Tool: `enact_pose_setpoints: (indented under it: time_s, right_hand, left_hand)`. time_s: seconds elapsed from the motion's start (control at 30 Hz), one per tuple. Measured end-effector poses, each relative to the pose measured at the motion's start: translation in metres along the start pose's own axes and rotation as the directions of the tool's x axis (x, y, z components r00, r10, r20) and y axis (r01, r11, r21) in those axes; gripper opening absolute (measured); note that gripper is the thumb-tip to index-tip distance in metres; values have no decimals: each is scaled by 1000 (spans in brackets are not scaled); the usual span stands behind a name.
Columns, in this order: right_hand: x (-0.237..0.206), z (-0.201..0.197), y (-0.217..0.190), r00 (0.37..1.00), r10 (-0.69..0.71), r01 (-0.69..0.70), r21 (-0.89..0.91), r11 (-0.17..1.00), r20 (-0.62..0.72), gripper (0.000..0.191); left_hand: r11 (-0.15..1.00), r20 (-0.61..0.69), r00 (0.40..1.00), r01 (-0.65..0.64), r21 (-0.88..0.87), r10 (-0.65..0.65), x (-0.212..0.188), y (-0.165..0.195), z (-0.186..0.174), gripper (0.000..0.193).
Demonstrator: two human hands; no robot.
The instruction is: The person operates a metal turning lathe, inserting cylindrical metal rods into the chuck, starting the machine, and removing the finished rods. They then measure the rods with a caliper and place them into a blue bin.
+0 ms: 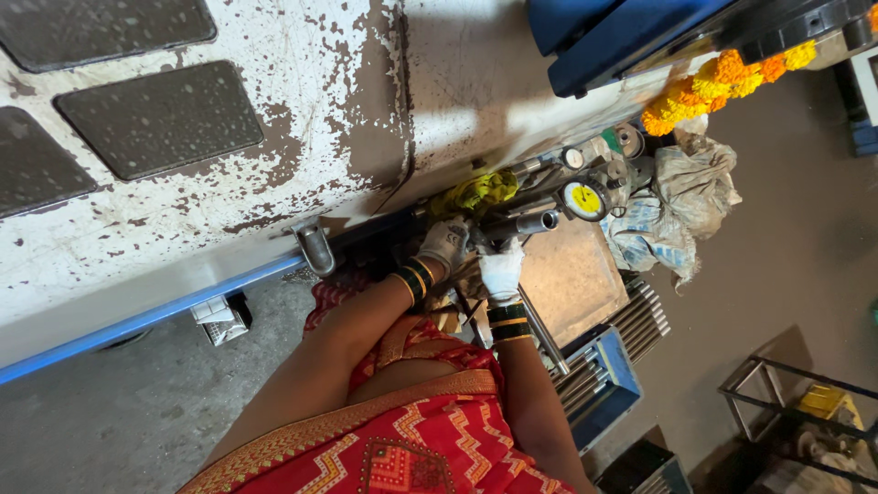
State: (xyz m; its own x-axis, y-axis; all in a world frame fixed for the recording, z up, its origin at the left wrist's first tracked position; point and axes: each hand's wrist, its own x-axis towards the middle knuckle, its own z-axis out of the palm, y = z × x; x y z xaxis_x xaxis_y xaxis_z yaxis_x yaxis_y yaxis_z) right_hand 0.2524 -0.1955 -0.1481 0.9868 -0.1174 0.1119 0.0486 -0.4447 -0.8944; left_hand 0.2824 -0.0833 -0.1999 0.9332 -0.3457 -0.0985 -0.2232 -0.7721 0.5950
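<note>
Red patterned cloth [402, 448] fills the foreground. Two gloved hands work beyond it: left hand [445, 243] curled beside one yellow rag [480, 190], right hand [501, 270] closed around one metal tube [521, 224] near two dial gauges [583, 198].

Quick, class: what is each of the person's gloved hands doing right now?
Left hand: closed around something dark beside the yellow cloth; what it grips cannot be told.
Right hand: closed on the metal tube.
</note>
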Motion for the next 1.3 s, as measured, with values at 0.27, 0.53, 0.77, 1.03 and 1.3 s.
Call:
enact_pose_setpoints:
  time_s: [0.27,0.53,0.77,1.03,1.3]
  right_hand:
    - [4,-1,-6,999,-50,50,-62,997,2,44]
    - [5,0,-14,998,-66,65,-69,995,-15,42]
    - [8,2,-18,999,-43,42,-27,999,-13,45]
    - [10,4,-19,1000,2,-1,37,999,-7,46]
    - [5,4,-24,999,18,-20,-52,998,-38,41]
  left_hand:
    - [997,-103,993,-58,46,62,8,-6,13,36]
    - [999,54,999,0,51,-2,8,-6,10,39]
    - [997,112,994,4,71,-12,15,-5,8,46]
    - [998,-16,999,-36,52,37,19,-14,23,46]
    - [990,21,999,25,140,-28,22,-8,22,39]
